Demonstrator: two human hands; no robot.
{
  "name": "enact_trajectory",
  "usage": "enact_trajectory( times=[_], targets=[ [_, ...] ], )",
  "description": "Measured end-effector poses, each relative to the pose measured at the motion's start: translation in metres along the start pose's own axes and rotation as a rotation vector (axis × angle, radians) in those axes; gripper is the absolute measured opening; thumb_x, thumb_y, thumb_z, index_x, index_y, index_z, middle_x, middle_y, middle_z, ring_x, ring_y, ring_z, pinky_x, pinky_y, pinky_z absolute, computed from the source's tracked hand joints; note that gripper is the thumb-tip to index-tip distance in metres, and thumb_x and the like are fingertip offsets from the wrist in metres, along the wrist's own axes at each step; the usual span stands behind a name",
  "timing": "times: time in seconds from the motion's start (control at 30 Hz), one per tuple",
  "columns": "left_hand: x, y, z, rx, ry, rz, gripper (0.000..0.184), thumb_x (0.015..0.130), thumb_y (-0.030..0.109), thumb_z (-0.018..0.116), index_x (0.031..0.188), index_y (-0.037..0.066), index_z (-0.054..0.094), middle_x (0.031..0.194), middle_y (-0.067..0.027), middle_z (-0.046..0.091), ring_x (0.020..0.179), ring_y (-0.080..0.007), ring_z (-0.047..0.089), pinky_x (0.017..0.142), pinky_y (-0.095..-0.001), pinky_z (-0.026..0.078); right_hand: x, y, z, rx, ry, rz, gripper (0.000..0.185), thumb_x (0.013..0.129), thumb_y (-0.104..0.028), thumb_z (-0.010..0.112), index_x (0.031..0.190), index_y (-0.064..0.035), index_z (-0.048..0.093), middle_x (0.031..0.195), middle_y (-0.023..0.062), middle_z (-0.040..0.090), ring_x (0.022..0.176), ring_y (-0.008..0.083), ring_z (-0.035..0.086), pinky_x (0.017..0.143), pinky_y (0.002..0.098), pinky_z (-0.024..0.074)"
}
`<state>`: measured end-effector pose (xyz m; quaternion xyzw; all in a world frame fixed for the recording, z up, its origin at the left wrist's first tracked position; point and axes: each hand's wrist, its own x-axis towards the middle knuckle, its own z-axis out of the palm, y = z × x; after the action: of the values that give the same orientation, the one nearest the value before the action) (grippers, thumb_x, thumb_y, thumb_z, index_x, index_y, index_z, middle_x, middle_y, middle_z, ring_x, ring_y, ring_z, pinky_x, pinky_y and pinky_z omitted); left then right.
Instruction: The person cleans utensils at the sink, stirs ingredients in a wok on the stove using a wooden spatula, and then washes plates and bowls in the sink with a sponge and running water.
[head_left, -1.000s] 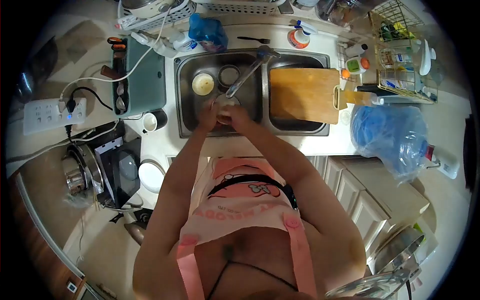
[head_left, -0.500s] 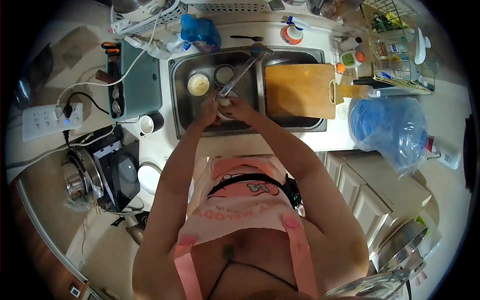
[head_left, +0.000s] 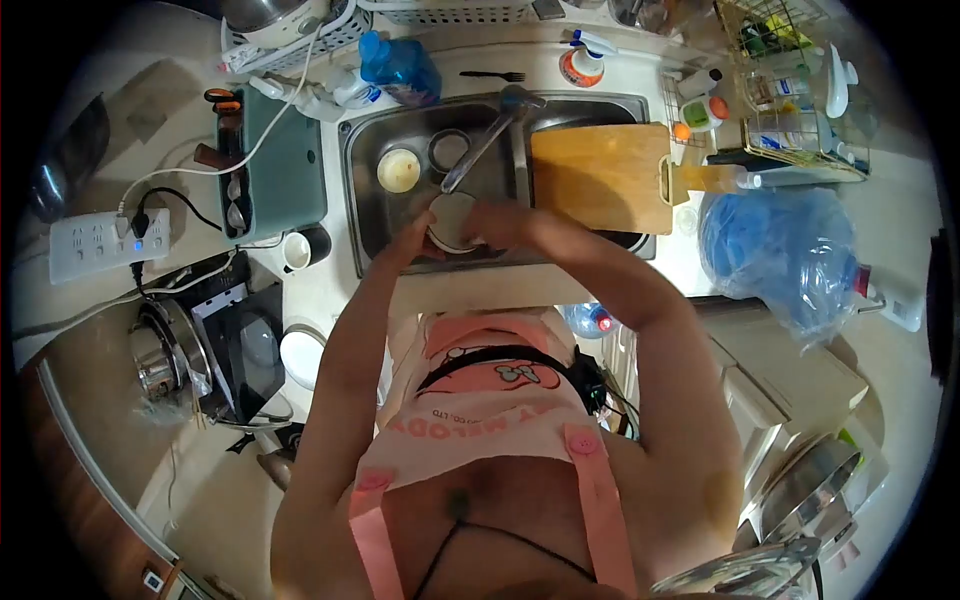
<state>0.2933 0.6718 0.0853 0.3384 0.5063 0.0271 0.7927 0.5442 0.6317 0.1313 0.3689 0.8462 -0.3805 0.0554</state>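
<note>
White, round, rigid-looking bowl (head_left: 453, 222) sits clamped at its left edge by the fingers of the left hand (head_left: 415, 240); the right hand (head_left: 500, 225) is at its right edge, blurred, and I cannot tell whether those fingers grip or only touch. The bowl is just on the person's side of the shiny metal faucet (head_left: 483, 148), over the left basin of the steel sink (head_left: 375, 218). It seems likely light and stiff, slippery if wet and perhaps breakable; the rim, thumb inside and fingers beneath, looks the surest hold. Left of the faucet lies a cream-coloured round dish (head_left: 399, 171); right of it, a wooden cutting board (head_left: 595, 180).
</note>
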Motion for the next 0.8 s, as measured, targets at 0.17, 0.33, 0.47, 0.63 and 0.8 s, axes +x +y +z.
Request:
enact_trajectory(
  times=[0.17, 0.33, 0.47, 0.63, 0.8],
  targets=[
    [-0.015, 0.024, -0.004, 0.069, -0.078, -0.064, 0.053, 0.095, 0.048, 0.044, 0.128, 0.009, 0.053, 0.098, -0.0128, 0.069, 0.074, -0.0259, 0.07, 0.054, -0.0385, 0.059, 0.003, 0.016, 0.01, -0.484, 0.455, -0.325, 0.028, 0.086, -0.014, 0.057, 0.109, -0.0112, 0.071, 0.108, 0.0059, 0.07, 0.119, 0.0259, 0.056, 0.101, 0.0417, 0.0449],
    [0.009, 0.015, -0.011, -0.06, 0.088, -0.011, 0.055, 0.096, 0.049, 0.044, 0.137, 0.014, 0.049, 0.11, -0.0109, 0.066, 0.086, -0.0258, 0.068, 0.06, -0.0395, 0.059, 0.014, 0.027, 0.031, -0.44, 0.666, -0.102, 0.036, 0.085, -0.02, 0.059, 0.119, -0.0115, 0.066, 0.108, 0.0084, 0.069, 0.112, 0.0276, 0.061, 0.101, 0.0411, 0.0458],
    [0.012, 0.016, 0.025, -0.032, 0.401, 0.12, 0.049, 0.097, 0.046, 0.046, 0.128, 0.01, 0.055, 0.104, -0.0095, 0.066, 0.082, -0.0247, 0.066, 0.063, -0.0386, 0.058, 0.015, -0.019, 0.036, 0.12, 0.496, 0.254, 0.037, 0.08, -0.034, 0.069, 0.108, -0.0093, 0.071, 0.107, 0.014, 0.071, 0.104, 0.0335, 0.065, 0.092, 0.0423, 0.0528],
    [0.094, -0.071, -0.029, 0.039, 0.504, 0.245, 0.047, 0.095, 0.051, 0.051, 0.104, 0.007, 0.063, 0.094, -0.0087, 0.064, 0.087, -0.0262, 0.066, 0.071, -0.0397, 0.056, 0.022, -0.033, 0.026, 0.364, 0.43, 0.299, 0.057, 0.076, -0.056, 0.073, 0.1, -0.0042, 0.073, 0.101, 0.02, 0.071, 0.096, 0.0383, 0.068, 0.088, 0.0446, 0.0536],
    [0.034, -0.008, 0.004, -0.098, 0.415, -0.247, 0.074, 0.085, 0.074, 0.052, 0.119, 0.009, 0.06, 0.1, -0.0101, 0.065, 0.094, -0.0277, 0.065, 0.083, -0.0427, 0.053, 0.023, -0.009, 0.034, 0.488, 0.495, 0.447, 0.064, 0.075, -0.057, 0.077, 0.105, -0.001, 0.071, 0.102, 0.0191, 0.072, 0.095, 0.0315, 0.07, 0.083, 0.0422, 0.0548]
  ],
)
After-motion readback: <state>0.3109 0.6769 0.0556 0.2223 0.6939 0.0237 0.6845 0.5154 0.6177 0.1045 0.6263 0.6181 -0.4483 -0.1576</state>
